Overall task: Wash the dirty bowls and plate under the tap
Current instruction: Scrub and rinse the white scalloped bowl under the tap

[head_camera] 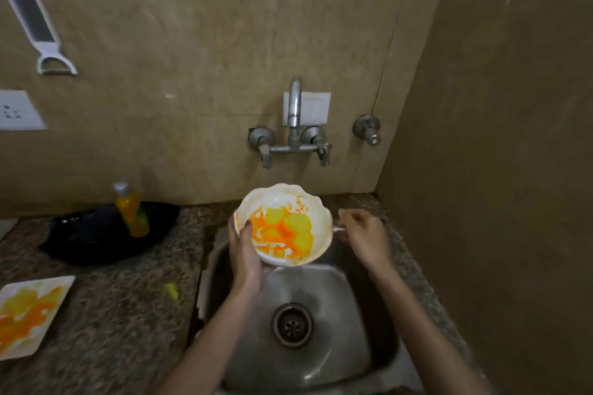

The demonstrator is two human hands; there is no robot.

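Gripping bowl (284, 228), L hand (245, 255), R hand (365, 237) curled

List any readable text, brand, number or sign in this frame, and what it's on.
No text in this frame can be read.
Yellow bottle: any label is too blurred to read.
Wall socket: only pin holes show, no lettering.
Grater on the wall: no markings visible.
White wall plate behind the tap: blank.
Bowl and plate: only orange and yellow smears, no print.

The plate (30, 314) is cut by the left edge; the right hand (364, 236) is blurred.
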